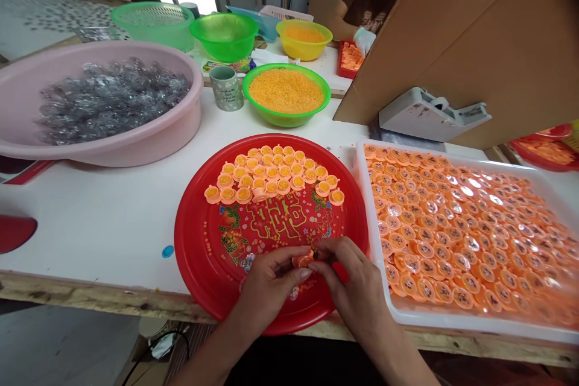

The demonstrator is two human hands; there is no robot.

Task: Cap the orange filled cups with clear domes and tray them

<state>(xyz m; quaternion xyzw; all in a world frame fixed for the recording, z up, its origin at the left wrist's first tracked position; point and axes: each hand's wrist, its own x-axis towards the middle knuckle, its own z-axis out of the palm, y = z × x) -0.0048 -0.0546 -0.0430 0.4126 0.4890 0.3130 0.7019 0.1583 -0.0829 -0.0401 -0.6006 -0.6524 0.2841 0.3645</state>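
Over the front part of a round red tray, my left hand and my right hand meet, both pinching one small orange plastic cup between thumbs and fingertips. The fingers cover much of it. Toward the tray's far side, several similar orange cups with saucer-like rims stand in rows, with yellow bits inside them. Below them the tray's printed pattern shows, along with a few small yellow bits. On the right, a white plastic bin holds many orange cups with shiny printed round tops.
A pink basin of clear plastic pieces stands left. Beyond the tray are a mug and a green bowl of yellow bits. A tape dispenser sits before a cardboard sheet. Two other people work across the tables.
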